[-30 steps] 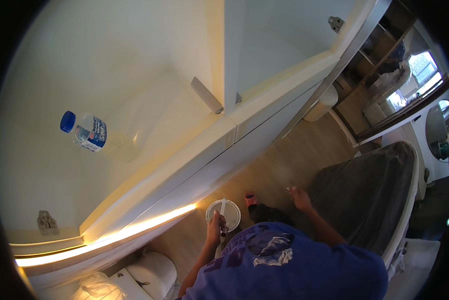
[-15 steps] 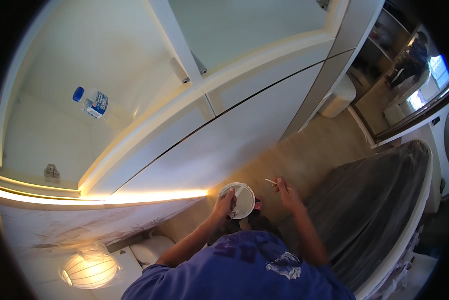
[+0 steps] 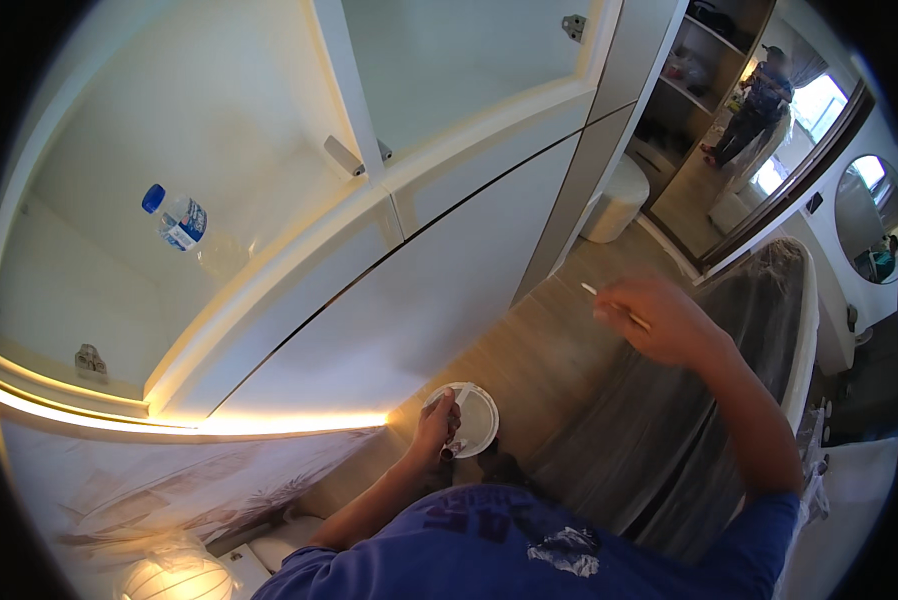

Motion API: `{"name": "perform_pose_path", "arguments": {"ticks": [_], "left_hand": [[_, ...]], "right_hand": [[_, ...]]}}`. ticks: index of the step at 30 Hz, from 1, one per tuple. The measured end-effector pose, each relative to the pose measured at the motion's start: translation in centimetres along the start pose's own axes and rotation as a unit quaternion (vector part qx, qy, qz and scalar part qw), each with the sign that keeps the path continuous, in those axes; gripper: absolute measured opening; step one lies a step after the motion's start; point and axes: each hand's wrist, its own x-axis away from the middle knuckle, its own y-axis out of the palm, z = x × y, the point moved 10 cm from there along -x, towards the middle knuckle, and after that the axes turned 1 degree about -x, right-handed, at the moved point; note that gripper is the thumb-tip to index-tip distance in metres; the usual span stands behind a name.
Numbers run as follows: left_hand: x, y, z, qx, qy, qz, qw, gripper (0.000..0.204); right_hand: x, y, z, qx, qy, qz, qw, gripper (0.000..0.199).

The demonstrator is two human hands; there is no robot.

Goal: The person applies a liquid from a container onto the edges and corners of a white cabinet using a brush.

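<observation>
My left hand is closed at the left rim of a round white tub, around a tool with a dark rounded end. A pale flat strip, perhaps the tool's blade, lies across the tub's mouth. Whether this hand also bears the tub cannot be told. Out to the right, my right hand is raised and slightly blurred, its fingers pinching a thin pale stick with a whitish tip. That stick touches nothing else; its tip points left toward the white cabinet front.
An open cabinet compartment holds a blue-capped plastic bottle. A glowing light strip runs under the cabinet. Dark plastic-wrapped furniture stands at right, a white bin beyond it. A mirror reflects a person. A lit lantern is at lower left.
My right hand has risen and moved right with the stick, appearing larger. The left hand stays at the tub. The whole view has turned slightly, bringing more of the mirror into sight.
</observation>
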Motion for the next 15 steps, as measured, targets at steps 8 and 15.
{"name": "perform_pose_path", "arguments": {"ticks": [8, 15], "left_hand": [[1.1, 1.7, -1.4, -0.066, -0.009, -0.044, 0.997, 0.049], [4.9, 4.4, 2.1, -0.081, 0.064, -0.102, 0.989, 0.053]], "right_hand": [[11.8, 8.4, 0.6, -0.011, 0.096, -0.087, 0.991, 0.047], [12.2, 8.3, 1.1, -0.036, 0.145, -0.15, 0.977, 0.054]]}}
